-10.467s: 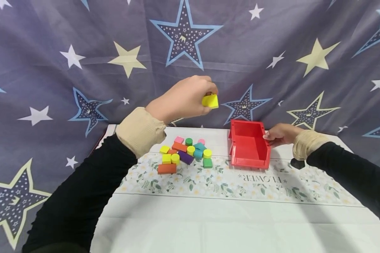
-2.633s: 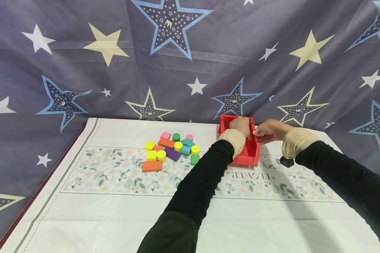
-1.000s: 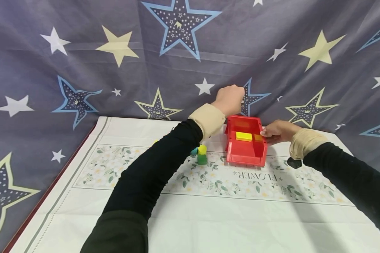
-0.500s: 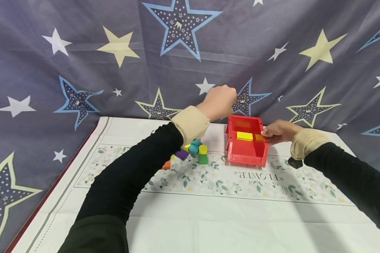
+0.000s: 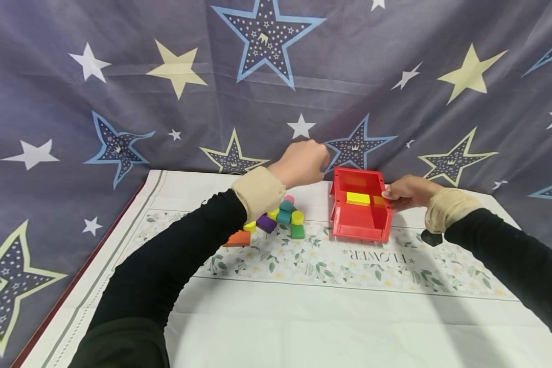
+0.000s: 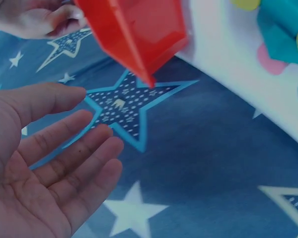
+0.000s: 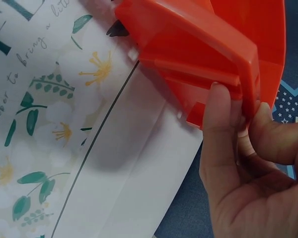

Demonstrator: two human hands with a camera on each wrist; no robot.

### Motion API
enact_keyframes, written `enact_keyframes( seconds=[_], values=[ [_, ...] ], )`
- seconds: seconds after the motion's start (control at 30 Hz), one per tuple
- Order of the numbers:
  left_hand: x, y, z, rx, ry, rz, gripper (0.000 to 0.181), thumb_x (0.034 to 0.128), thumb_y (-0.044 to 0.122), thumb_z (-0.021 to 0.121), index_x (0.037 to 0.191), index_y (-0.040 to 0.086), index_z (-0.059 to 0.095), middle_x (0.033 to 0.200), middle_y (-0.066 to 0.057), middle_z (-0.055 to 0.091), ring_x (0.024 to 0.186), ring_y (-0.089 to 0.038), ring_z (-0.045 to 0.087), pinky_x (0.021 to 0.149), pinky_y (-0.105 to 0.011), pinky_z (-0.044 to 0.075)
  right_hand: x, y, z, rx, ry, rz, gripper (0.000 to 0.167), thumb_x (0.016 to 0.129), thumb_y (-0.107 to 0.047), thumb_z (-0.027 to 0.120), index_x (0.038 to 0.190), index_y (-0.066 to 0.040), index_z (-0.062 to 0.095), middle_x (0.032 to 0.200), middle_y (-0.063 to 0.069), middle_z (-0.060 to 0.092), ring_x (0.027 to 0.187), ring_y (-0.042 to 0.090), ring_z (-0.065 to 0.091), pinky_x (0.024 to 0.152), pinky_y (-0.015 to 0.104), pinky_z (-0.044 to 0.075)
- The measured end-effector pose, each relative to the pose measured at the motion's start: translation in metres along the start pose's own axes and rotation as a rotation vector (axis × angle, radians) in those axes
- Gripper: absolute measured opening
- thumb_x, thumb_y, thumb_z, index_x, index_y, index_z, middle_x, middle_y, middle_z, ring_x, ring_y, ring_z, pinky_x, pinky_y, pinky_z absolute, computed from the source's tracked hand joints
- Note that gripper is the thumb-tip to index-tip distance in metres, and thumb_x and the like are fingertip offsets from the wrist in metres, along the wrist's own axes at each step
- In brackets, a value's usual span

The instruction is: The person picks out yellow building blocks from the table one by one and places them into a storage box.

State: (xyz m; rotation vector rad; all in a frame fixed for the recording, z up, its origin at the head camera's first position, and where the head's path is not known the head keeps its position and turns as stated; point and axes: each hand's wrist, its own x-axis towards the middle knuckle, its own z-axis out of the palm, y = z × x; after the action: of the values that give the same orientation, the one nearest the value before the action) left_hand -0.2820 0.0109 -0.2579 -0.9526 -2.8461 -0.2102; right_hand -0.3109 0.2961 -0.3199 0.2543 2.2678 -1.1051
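My left hand (image 5: pixel 302 162) hovers above the far side of the table, between the blocks and the bin. Its fingers are loosely bent with nothing in them, as the left wrist view shows of the palm and fingers (image 6: pixel 72 171). A red plastic bin (image 5: pixel 359 222) stands near the back edge, and a yellow block (image 5: pixel 358 199) lies inside it. At the bin's right side, my right hand (image 5: pixel 407 192) pinches the wall between thumb and fingers; this grip on the red wall (image 7: pixel 198 42) is close up in the right wrist view.
Left of the bin lies a group of blocks, partly hidden by my left forearm: orange (image 5: pixel 237 238), purple (image 5: pixel 266 223), teal (image 5: pixel 283 216), green (image 5: pixel 297 231), a yellow cylinder (image 5: pixel 297 217) and others. A star-patterned curtain (image 5: pixel 188 112) hangs behind the table.
Earlier my left hand carried a yellow block and reached into the bin. The block now lies there, and the hand has withdrawn and drifted left. My right hand has kept holding the bin.
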Motion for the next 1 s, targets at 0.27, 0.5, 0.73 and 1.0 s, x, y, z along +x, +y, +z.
enact_keyframes(
  seconds=[0.27,0.5,0.73,1.0],
  values=[
    [-0.003,-0.007,0.016,-0.011,-0.121,-0.041,0.021,0.0888,0.017,0.075,0.108,0.009,0.077,0.107,-0.004,0.076,0.099,-0.022,0.071,0.089,-0.041,0.057,-0.001,0.0,-0.002,-0.007,0.001,-0.008,0.018,0.103,-0.009,0.051,0.111,0.007,0.052,0.07,-0.003,0.058,0.066,0.008,0.06,0.068,0.025,0.059],
    [-0.003,-0.003,0.027,0.003,-0.23,-0.046,0.025,0.0906,0.022,0.076,0.112,0.009,0.075,0.11,-0.004,0.074,0.099,-0.02,0.068,0.09,-0.039,0.057,-0.001,0.001,-0.002,-0.005,-0.008,-0.012,0.019,0.104,-0.01,0.05,0.112,0.008,0.05,0.069,-0.003,0.057,0.066,0.007,0.06,0.068,0.024,0.059],
    [-0.006,-0.002,0.039,0.037,-0.342,-0.039,0.019,0.0892,0.022,0.077,0.104,0.01,0.073,0.104,-0.003,0.073,0.093,-0.019,0.066,0.085,-0.038,0.057,-0.002,0.0,-0.001,-0.012,-0.006,-0.004,0.019,0.103,-0.01,0.051,0.111,0.008,0.051,0.068,-0.003,0.057,0.065,0.008,0.06,0.069,0.024,0.059],
    [-0.009,0.001,0.045,0.05,-0.413,-0.037,0.014,0.0865,0.019,0.079,0.094,0.01,0.071,0.089,-0.001,0.068,0.079,-0.016,0.059,0.074,-0.032,0.054,0.0,-0.002,0.001,-0.031,0.038,0.03,0.025,0.103,-0.011,0.054,0.117,0.009,0.051,0.073,-0.001,0.057,0.067,0.01,0.061,0.074,0.029,0.062]
  ],
)
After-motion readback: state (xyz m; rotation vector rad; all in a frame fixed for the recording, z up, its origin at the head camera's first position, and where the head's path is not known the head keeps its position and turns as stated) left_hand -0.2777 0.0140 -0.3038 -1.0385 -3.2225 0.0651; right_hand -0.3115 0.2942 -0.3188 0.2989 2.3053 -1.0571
